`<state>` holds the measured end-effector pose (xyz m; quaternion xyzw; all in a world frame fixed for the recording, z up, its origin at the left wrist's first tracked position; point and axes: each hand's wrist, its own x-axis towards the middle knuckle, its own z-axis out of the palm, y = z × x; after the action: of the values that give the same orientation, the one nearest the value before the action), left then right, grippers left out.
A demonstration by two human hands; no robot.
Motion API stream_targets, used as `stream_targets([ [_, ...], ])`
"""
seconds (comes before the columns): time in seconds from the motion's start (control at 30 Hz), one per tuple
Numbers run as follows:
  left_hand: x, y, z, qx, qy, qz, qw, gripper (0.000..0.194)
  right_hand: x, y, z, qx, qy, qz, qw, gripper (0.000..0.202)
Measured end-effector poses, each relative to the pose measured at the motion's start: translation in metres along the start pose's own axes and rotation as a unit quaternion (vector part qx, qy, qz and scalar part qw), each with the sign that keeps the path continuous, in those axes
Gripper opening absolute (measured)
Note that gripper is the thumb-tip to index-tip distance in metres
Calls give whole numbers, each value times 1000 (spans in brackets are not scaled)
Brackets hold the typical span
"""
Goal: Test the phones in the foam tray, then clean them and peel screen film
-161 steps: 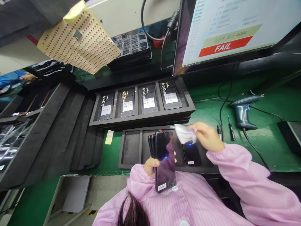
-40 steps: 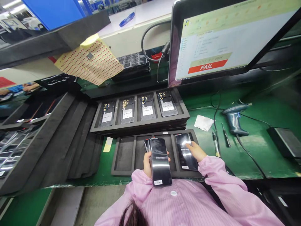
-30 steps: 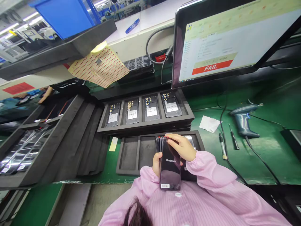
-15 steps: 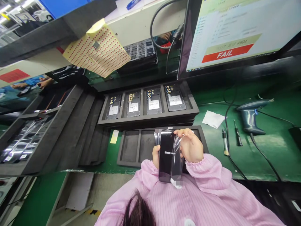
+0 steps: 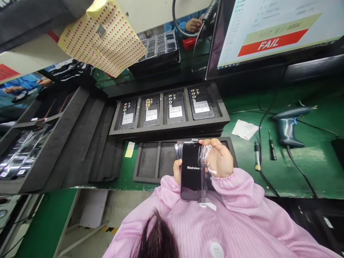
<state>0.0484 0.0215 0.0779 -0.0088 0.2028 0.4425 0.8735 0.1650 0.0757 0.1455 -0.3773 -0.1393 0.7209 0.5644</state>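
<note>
A black smartphone [image 5: 189,184] with "Blackview" lit on its screen is held upright in front of my chest. My left hand [image 5: 177,172] is closed around its left edge, the thumb in sight and the other fingers hidden behind. Along the phone's right side hangs a loose clear plastic film [image 5: 206,153]. My right hand [image 5: 219,159] pinches this film near the top right corner, with the fingertips by the phone's edge. More clear plastic sticks out at the phone's top left. Behind the phone lies a black foam tray [image 5: 146,163] with compartments.
Another foam tray [image 5: 223,118] carries several phone backs. Foam trays [image 5: 77,143] stand tilted at the left. On the right lie a barcode scanner [image 5: 286,125], a screwdriver [image 5: 272,145], a brush-like tool [image 5: 257,156] and a white cloth [image 5: 244,129]. A monitor [image 5: 271,43] shows "FAIL".
The film has been pulled further off the screen toward the right, baring more of the phone's face. A white tab at its bottom has swung right. The camera view has shifted slightly.
</note>
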Motion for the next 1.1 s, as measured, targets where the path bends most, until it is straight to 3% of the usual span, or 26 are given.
stream_targets([
  [0.17, -2, 5, 1, 16, -10, -32, 999, 69, 8, 8, -8, -88, -5, -43, 995, 11],
  [0.3, -2, 6, 1, -5, 34, 6, 999, 60, 15, 28, -21, -126, 25, -100, 987, 33],
  [0.4, 0, 7, 5, -14, 77, 56, 995, 47, 15, 50, -37, -135, 72, -33, 988, 37],
  [0.5, -2, 11, 10, 2, 107, 38, 994, 38, 12, 64, -54, -157, 66, 36, 985, 29],
  [0.6, -11, 19, 7, 6, 138, 26, 990, 34, 13, 62, -69, -179, 43, 58, 981, 25],
  [0.73, -31, 37, -10, 16, 195, 63, 979, 37, 29, 58, -81, -222, 47, 60, 972, 28],
  [0.83, -43, 47, -15, 42, 212, 102, 971, 48, 45, 70, -79, -263, 60, 46, 962, 29],
  [0.93, -46, 48, -9, 55, 172, 101, 978, 60, 47, 82, -69, -297, 65, 20, 952, 40],
  [1.03, -42, 40, -3, 53, 108, 69, 990, 62, 35, 74, -50, -336, 61, -28, 939, 57],
  [1.1, -36, 32, -3, 34, 81, 48, 995, 58, 27, 58, -34, -378, -2, -59, 924, 50],
])
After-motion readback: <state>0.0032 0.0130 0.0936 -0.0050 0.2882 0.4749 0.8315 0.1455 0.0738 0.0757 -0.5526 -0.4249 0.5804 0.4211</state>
